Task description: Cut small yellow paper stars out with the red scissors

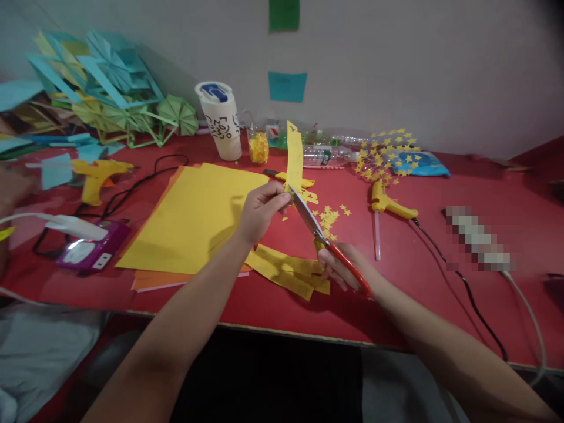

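Observation:
My left hand (263, 212) pinches the lower end of an upright yellow paper strip (295, 155). The red-handled scissors (348, 267) are gripped in my right hand (337, 265), and their blade tips meet the strip beside my left fingertips. Small yellow paper stars (328, 220) lie on the red table just beyond the blades. Several cut yellow strips (286, 271) rest between my forearms. Left of my left hand is a stack of yellow sheets (189, 211) with orange ones beneath. A yellow-handled cutter (304, 183) lies behind the strip.
Yellow glue guns lie at the left (94, 179) and right (392, 205), with cables. A white tumbler (221, 126), a cup of yellow pieces (258, 147) and plastic bottles (324, 155) line the wall. Folded paper shapes (114, 76) and a purple power socket (90, 249) are left. Another person's hand (15, 188) shows there.

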`<act>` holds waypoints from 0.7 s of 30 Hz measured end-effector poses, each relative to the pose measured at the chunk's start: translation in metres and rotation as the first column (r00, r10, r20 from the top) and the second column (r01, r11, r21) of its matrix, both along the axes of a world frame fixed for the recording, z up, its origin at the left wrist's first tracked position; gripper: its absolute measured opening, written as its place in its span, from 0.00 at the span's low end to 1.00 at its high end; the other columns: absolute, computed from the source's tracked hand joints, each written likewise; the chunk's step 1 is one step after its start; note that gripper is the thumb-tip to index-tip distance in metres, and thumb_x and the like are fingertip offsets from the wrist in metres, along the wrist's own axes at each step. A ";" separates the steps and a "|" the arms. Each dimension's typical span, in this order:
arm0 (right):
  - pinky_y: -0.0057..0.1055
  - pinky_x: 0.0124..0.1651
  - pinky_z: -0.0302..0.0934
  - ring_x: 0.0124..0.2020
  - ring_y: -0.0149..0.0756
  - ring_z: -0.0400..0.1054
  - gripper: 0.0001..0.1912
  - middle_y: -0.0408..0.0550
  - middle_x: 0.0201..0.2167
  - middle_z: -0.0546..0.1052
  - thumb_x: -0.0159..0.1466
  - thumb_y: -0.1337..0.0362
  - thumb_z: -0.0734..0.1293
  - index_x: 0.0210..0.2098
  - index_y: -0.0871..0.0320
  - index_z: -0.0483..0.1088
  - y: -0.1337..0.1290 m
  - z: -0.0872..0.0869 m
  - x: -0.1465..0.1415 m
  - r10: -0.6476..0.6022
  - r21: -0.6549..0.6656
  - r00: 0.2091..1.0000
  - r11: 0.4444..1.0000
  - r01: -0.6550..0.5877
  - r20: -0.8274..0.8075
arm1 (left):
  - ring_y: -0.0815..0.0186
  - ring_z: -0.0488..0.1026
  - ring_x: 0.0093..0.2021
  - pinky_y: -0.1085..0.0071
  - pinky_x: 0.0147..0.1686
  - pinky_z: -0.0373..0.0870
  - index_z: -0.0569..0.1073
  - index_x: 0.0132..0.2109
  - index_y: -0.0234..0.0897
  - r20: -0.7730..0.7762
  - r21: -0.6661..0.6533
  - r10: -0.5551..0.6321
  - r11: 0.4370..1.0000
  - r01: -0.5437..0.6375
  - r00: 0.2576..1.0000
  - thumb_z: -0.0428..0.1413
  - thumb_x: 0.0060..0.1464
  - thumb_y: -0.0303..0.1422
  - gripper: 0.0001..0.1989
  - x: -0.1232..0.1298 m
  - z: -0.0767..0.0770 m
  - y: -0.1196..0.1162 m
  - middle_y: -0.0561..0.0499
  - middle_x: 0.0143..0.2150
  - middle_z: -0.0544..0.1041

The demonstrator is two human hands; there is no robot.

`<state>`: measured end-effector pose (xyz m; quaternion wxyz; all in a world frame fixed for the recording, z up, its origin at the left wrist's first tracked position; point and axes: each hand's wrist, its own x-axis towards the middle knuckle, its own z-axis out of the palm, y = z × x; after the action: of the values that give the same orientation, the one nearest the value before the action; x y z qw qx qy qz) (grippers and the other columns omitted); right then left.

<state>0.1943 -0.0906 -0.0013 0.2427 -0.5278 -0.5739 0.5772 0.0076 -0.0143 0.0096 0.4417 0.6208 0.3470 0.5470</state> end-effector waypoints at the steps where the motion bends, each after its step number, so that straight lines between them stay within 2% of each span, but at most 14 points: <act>1: 0.31 0.27 0.68 0.08 0.21 0.52 0.25 0.29 0.09 0.54 0.53 0.41 0.66 0.20 0.54 0.54 0.000 0.001 0.000 -0.004 0.003 1.000 1.000 0.004 0.005 | 0.73 0.64 0.23 0.72 0.27 0.63 0.66 0.20 0.37 0.009 -0.001 -0.008 1.000 0.008 1.000 0.52 0.49 0.30 0.11 0.000 0.000 0.000 0.55 0.19 0.65; 5: 0.30 0.24 0.66 0.08 0.23 0.54 0.25 0.30 0.09 0.55 0.52 0.42 0.66 0.20 0.54 0.55 0.000 0.004 0.000 -0.016 0.015 0.999 1.000 0.015 0.036 | 0.73 0.64 0.22 0.72 0.26 0.64 0.67 0.20 0.37 0.042 -0.025 -0.050 0.998 0.051 0.998 0.53 0.49 0.30 0.11 -0.002 0.000 0.002 0.55 0.19 0.65; 10: 0.31 0.26 0.66 0.08 0.23 0.53 0.24 0.30 0.09 0.54 0.53 0.43 0.66 0.20 0.55 0.56 0.000 0.003 0.001 -0.009 0.041 1.000 0.999 0.008 0.027 | 0.73 0.64 0.23 0.73 0.27 0.65 0.67 0.21 0.36 0.067 -0.051 -0.071 0.996 0.075 0.995 0.54 0.48 0.31 0.10 -0.005 -0.001 0.004 0.55 0.20 0.66; 13: 0.28 0.20 0.61 0.10 0.25 0.56 0.24 0.32 0.09 0.55 0.53 0.43 0.66 0.20 0.55 0.56 0.000 0.004 0.001 -0.018 0.052 0.998 0.999 0.016 0.053 | 0.74 0.64 0.23 0.73 0.27 0.65 0.68 0.21 0.37 0.095 -0.059 -0.056 0.996 0.062 0.994 0.54 0.48 0.31 0.09 -0.006 -0.003 0.006 0.55 0.20 0.67; 16: 0.26 0.15 0.56 0.10 0.25 0.55 0.25 0.33 0.10 0.57 0.52 0.41 0.66 0.20 0.55 0.55 0.000 0.005 0.000 -0.025 0.053 0.998 0.998 0.022 0.055 | 0.74 0.64 0.22 0.73 0.26 0.65 0.69 0.22 0.37 0.110 -0.060 -0.028 0.998 0.035 0.994 0.55 0.47 0.31 0.08 -0.006 -0.004 0.008 0.55 0.20 0.67; 19: 0.25 0.13 0.53 0.09 0.24 0.54 0.25 0.34 0.11 0.58 0.51 0.41 0.66 0.20 0.55 0.56 0.001 0.004 0.000 -0.033 0.052 0.998 0.998 0.030 0.053 | 0.74 0.64 0.22 0.74 0.26 0.65 0.70 0.23 0.37 0.128 -0.052 0.001 0.999 0.005 0.992 0.55 0.47 0.31 0.07 -0.007 -0.003 0.009 0.56 0.20 0.67; 21: 0.25 0.14 0.54 0.09 0.24 0.55 0.25 0.33 0.10 0.57 0.51 0.41 0.66 0.20 0.55 0.56 0.001 0.003 0.000 -0.035 0.052 0.998 0.998 0.033 0.049 | 0.75 0.64 0.22 0.75 0.26 0.64 0.70 0.23 0.36 0.150 -0.052 0.017 0.999 -0.009 0.988 0.55 0.47 0.30 0.07 -0.008 -0.003 0.010 0.56 0.20 0.67</act>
<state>0.1939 -0.0895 0.0013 0.2515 -0.5453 -0.5853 0.5449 -0.0003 -0.0041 0.0065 0.4788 0.5638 0.3307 0.5862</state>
